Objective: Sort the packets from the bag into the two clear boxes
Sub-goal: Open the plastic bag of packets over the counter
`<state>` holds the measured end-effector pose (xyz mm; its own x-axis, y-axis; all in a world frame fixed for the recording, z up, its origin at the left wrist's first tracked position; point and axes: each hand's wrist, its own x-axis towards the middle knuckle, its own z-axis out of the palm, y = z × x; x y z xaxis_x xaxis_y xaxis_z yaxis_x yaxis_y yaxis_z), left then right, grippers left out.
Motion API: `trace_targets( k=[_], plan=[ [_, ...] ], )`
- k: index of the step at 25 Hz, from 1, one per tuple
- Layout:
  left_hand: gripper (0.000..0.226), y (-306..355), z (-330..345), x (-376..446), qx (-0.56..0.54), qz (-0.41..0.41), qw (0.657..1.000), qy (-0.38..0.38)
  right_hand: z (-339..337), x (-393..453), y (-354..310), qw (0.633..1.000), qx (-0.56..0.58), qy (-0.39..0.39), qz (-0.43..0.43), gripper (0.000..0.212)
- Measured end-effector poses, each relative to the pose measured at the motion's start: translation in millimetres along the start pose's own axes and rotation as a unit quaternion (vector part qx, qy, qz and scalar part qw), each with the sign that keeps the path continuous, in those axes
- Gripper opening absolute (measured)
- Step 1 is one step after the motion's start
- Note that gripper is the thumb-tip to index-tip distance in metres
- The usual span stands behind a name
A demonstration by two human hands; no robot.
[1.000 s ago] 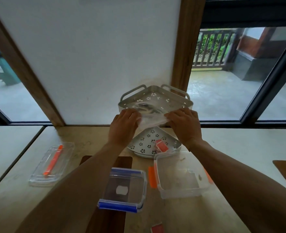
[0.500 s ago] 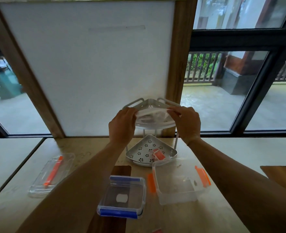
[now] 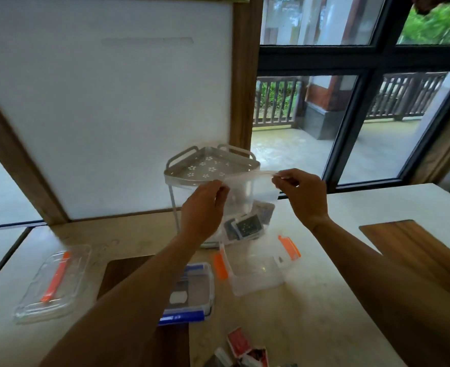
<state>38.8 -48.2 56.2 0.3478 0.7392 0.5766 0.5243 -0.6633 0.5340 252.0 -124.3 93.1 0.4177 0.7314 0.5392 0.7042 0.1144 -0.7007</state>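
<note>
A clear plastic bag (image 3: 247, 192) hangs upright in the air in front of the grey two-tier rack (image 3: 210, 165), with several dark packets (image 3: 247, 225) at its bottom. My left hand (image 3: 204, 207) pinches the bag's top left corner and my right hand (image 3: 302, 193) pinches its top right corner. Below the bag stands a clear box with orange clips (image 3: 255, 271), lid off. To its left sits a clear box with blue clips (image 3: 189, 295), partly hidden by my left forearm. Red and white packets (image 3: 245, 348) lie loose at the table's near edge.
A clear lid with an orange clip (image 3: 54, 279) lies at the left of the pale table (image 3: 337, 313). A wooden board (image 3: 417, 250) sits at the right, another dark board (image 3: 128, 271) under my left arm. A white panel and windows stand behind.
Both hands lifted the bag off the rack's top tier and brought it down toward me; it now hangs in front of the rack above the orange-clip box. The camera tilted.
</note>
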Motion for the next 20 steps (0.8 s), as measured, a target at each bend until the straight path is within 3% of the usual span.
trace_targets(
  k=[2, 8, 20],
  plan=[
    [0.018, 13, 18, -15, -0.015, 0.008, 0.999, -0.040, -19, -16, 18, 1.000, -0.013, -0.003, 0.028, 0.016],
    [0.014, 53, 68, -41, 0.015, 0.039, 0.998, -0.050, -69, -53, 75, 0.998, -0.037, -0.033, 0.046, 0.019],
    [0.017, 131, 184, -172, -0.032, -0.115, 0.984, -0.132, -179, -141, 199, 0.966, -0.077, -0.247, 0.005, 0.018]
  ],
)
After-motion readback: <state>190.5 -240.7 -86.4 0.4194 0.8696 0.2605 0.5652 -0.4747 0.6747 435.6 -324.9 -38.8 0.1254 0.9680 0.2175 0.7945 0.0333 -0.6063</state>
